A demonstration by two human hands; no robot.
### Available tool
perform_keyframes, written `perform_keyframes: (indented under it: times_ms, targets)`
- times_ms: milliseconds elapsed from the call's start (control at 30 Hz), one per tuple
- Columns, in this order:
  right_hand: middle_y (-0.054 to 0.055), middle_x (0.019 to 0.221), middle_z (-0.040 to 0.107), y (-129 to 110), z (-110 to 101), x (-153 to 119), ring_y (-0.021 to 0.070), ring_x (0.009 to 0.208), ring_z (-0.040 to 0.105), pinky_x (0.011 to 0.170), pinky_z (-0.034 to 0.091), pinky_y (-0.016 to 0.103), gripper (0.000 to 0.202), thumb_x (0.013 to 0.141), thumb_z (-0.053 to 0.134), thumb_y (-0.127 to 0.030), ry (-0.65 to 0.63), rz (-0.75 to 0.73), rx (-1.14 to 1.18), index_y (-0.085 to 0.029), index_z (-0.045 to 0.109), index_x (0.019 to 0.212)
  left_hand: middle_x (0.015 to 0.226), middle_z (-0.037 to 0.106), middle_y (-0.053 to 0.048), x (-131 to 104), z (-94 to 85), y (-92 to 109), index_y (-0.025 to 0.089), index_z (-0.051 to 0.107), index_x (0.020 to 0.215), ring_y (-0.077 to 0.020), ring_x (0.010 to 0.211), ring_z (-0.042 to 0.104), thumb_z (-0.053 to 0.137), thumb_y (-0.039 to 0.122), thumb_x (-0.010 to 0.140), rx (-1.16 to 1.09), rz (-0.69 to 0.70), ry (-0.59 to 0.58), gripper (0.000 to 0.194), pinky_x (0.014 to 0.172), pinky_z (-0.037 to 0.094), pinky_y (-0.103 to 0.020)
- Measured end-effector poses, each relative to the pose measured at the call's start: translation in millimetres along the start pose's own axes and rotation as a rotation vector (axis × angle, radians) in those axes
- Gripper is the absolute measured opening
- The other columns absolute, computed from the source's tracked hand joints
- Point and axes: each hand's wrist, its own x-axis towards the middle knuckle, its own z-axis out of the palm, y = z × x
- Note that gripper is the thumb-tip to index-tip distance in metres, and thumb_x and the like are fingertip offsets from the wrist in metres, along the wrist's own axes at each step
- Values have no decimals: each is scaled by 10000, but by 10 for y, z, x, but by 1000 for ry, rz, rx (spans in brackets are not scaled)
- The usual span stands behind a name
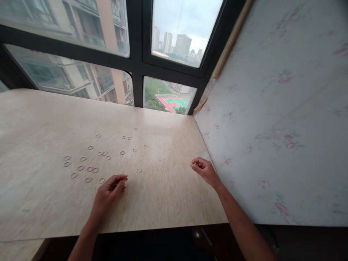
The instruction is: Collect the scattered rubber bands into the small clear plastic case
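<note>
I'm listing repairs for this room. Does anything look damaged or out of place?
Yes: the brown strip between the window frame and flowered wall. It stops partway, with a separate short piece below the gap, so it looks broken or peeling.

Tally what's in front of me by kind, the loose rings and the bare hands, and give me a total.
Rings lying in view: 21
Hands, left hand and right hand: 2
Total: 23

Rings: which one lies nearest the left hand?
The pale ring right beside the left hand; whether they touch, I can't tell. All others, even the green ring to that hand's right, show a clear gap.
</note>
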Motion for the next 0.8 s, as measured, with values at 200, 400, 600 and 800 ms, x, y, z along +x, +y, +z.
perform_keyframes:
  times_ms: [200, 400, 600, 800]
  targets:
    - [-58, 536, 431, 232, -428, -207, 101, 484, 399, 476, 302, 212, 230, 814, 533, -385, 164, 11, -327, -179, 627, 776, 749, 704, 2, -2, 21, 71, 216, 681, 860, -171, 618, 673, 680, 462, 657, 92, -32, 32, 318, 585, 583, -255]
    - [-52, 489, 479, 339, -448, -166, 106, 473, 429, 501, 306, 220, 180, 769, 543, -289, 190, 27, -463, -191, 693, 756, 759, 710, 4, -8, 31, 103, 217, 684, 852, -168, 623, 675, 678, 461, 639, 131, -59, 69, 324, 577, 576, -234]
    - [-49, 511, 481, 332, -479, -225, 115, 483, 445, 510, 339, 230, 305, 795, 517, -324, 204, 38, -488, -160, 724, 948, 788, 709, -2, -3, 18, 57, 215, 685, 868, -167, 650, 675, 690, 451, 651, 106, -65, 74, 321, 595, 578, -236]
    - [-44, 550, 502, 191, -121, -490, 107, 482, 460, 489, 384, 214, 317, 860, 517, -364, 138, -46, -362, -152, 694, 1017, 790, 696, -25, -24, 51, 29, 190, 674, 854, -166, 623, 652, 696, 430, 677, 29, -22, 68, 298, 554, 568, -261]
